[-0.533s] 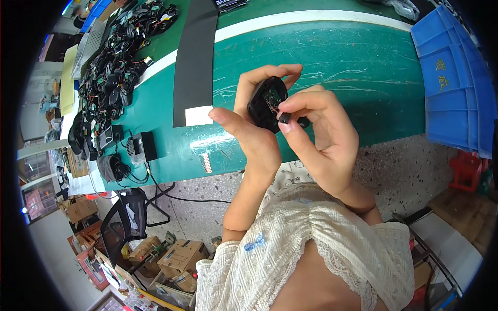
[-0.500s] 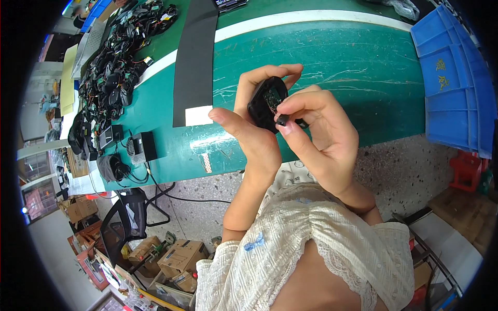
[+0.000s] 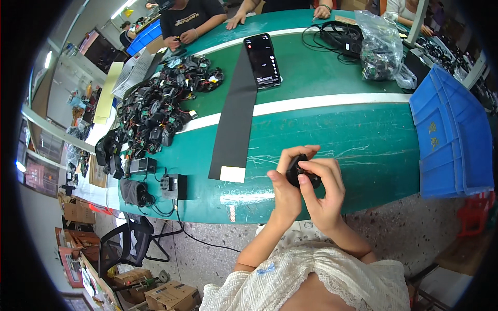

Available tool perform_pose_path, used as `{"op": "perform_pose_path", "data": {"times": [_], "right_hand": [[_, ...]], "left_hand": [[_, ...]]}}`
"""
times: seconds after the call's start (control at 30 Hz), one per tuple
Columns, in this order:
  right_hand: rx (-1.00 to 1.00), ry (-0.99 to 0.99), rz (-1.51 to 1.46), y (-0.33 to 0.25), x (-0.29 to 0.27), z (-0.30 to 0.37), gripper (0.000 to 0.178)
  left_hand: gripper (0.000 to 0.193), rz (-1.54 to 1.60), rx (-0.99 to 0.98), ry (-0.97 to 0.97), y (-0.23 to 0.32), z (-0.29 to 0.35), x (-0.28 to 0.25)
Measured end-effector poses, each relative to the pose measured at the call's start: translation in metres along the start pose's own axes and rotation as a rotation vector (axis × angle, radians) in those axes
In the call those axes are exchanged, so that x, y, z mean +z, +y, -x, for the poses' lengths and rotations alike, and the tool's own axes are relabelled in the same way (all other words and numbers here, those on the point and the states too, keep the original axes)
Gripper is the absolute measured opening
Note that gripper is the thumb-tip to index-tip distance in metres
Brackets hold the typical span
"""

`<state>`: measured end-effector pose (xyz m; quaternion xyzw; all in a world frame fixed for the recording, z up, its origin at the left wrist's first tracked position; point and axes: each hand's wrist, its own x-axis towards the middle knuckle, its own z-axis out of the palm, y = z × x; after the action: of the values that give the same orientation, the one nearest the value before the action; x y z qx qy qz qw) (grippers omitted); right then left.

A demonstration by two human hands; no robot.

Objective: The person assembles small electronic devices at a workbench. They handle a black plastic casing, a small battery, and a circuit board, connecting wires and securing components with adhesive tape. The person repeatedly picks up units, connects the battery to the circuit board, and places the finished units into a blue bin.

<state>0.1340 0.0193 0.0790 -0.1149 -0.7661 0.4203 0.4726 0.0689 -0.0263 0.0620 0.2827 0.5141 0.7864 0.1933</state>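
A black plastic device housing point(image 3: 294, 172) is held above the near edge of the green table. My left hand point(image 3: 286, 199) cradles it, its fingers curled behind the far side and the thumb raised at the near left. Over the housing's opening, the thumb and forefinger of my right hand point(image 3: 328, 189) close on a small black part. That part is mostly covered by the fingertips. In this view the inside of the housing is too dark and small to make out.
A big pile of black device parts with wires point(image 3: 155, 111) covers the left side. A black strip point(image 3: 233, 124) lies left of my hands, a phone point(image 3: 263, 61) at its far end. Blue bin point(image 3: 450, 135) at right, bagged parts point(image 3: 381, 52) beyond. Co-workers' hands point(image 3: 236, 20) rest across the table.
The view has tilted up, bringing the phone, bagged parts and co-workers into sight. Both hands remain on the housing, which is turned so its circuit board no longer shows clearly.
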Motion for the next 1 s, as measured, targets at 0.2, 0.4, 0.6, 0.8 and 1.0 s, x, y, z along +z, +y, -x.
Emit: {"op": "perform_pose_path", "data": {"times": [0.2,0.4,0.6,0.8,1.0], "right_hand": [[-0.098,-0.027,0.128,0.000,0.003,0.006,0.026],[-0.012,0.026,0.062,-0.001,0.003,0.012,0.027],[-0.159,0.016,0.145,-0.002,-0.004,0.001,0.025],[-0.153,0.009,0.168,-0.012,-0.008,0.004,0.026],[-0.030,-0.092,0.225,-0.020,-0.014,-0.002,0.023]], "left_hand": [[0.089,-0.069,0.046,-0.013,0.000,0.003,-0.004],[0.090,0.028,0.014,0.066,0.009,0.005,0.000],[0.092,0.049,0.044,0.088,0.018,-0.002,0.008],[0.092,0.175,0.088,0.084,0.023,0.004,0.013],[0.092,0.162,0.159,0.050,0.013,-0.001,0.007]]}}
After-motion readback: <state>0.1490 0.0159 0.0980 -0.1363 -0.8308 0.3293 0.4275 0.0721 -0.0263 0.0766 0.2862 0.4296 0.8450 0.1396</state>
